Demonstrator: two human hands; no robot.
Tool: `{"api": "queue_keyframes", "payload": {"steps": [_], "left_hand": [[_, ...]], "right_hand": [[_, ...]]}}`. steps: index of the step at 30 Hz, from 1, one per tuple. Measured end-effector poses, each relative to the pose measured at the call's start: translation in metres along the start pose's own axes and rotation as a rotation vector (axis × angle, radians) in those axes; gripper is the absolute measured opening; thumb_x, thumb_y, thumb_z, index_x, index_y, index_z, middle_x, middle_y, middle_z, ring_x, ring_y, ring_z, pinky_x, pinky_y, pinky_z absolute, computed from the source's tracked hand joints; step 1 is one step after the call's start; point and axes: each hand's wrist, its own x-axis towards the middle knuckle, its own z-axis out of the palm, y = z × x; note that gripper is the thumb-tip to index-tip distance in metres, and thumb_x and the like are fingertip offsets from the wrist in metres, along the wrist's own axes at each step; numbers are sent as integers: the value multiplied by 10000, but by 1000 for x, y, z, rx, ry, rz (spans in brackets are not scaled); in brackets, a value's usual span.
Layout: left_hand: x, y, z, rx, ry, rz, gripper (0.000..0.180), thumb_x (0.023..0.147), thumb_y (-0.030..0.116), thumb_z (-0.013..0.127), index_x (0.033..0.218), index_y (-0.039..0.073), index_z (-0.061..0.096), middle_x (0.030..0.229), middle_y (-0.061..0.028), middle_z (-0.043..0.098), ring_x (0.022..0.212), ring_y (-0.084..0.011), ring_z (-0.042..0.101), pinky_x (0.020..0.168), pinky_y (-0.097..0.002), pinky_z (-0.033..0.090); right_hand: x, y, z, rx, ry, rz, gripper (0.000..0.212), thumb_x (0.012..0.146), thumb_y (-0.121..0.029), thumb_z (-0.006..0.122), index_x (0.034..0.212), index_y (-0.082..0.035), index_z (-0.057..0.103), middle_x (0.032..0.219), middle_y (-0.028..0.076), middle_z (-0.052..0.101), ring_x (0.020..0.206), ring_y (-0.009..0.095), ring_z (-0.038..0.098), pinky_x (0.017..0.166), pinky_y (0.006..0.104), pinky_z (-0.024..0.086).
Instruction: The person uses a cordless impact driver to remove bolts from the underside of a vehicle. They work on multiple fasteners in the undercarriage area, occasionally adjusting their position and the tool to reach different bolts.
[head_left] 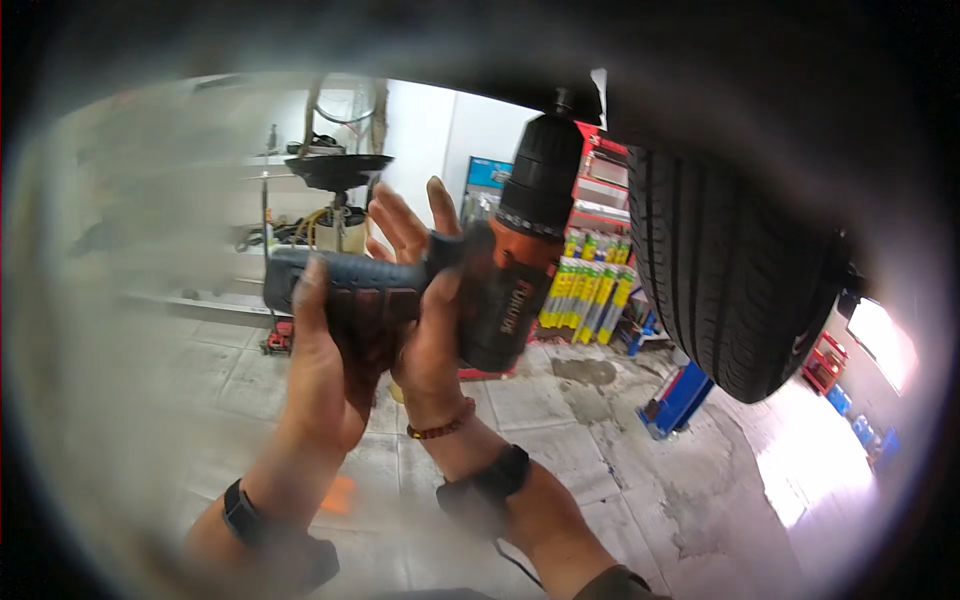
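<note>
A black and orange cordless drill (pixel 508 290) is held up in the middle of the view, its chuck (pixel 550 155) pointing upward and slightly right. Its handle and battery end (pixel 340 280) reach out to the left. My left hand (pixel 325 365) is closed on that end, thumb lying along its near side and the other fingers mostly hidden behind it. Where the handle meets the drill body, my right hand (pixel 428 345) grips with the thumb in front, and several of its fingers extend up behind the handle. A small dark bit or socket shows at the chuck's tip.
A raised car tyre (pixel 720 280) hangs at right, close to the drill, under a dark overhead edge. Below it stands a blue lift part (pixel 678 400). Yellow packages (pixel 590 295) fill a rack behind. An oil drain pan (pixel 340 170) on a pole stands back left. Haze blurs the left side.
</note>
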Motion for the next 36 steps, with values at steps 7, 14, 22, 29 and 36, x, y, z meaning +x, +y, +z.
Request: {"api": "queue_keyframes", "payload": {"steps": [7,14,22,29,36], "left_hand": [[-40,14,-28,396,125,-40,546,915,618,436,918,99,604,628,84,297,515,-27,248,449,-187,178],[-65,60,12,737,157,559,148,937,167,558,872,36,579,714,-10,541,476,2,292,399,-170,207],[-32,70,123,1071,-157,655,178,895,184,569,999,45,613,584,41,406,480,-24,279,454,-210,200],[4,57,156,743,-251,482,210,815,137,654,683,144,492,558,57,402,467,-61,320,463,-234,232],[9,51,172,734,-111,340,164,801,152,683,751,122,529,598,42,444,501,-71,362,498,-225,277]], "right_hand": [[-9,-1,-4,593,0,114,552,951,-303,489,1434,-123,293,1182,174,596,1133,360,544,1045,506,320],[-11,-17,3,880,21,120,412,899,-154,596,1260,-69,416,739,76,574,873,267,608,974,481,394],[-12,-5,22,1095,4,70,213,923,-191,567,1094,-78,508,674,43,519,790,217,568,924,456,419],[-18,-8,25,1000,89,54,194,915,-182,564,1052,-48,530,645,29,498,742,206,564,873,440,433],[-19,-14,23,980,157,23,180,905,-159,578,1025,-30,543,640,24,499,707,196,557,822,432,442]]}}
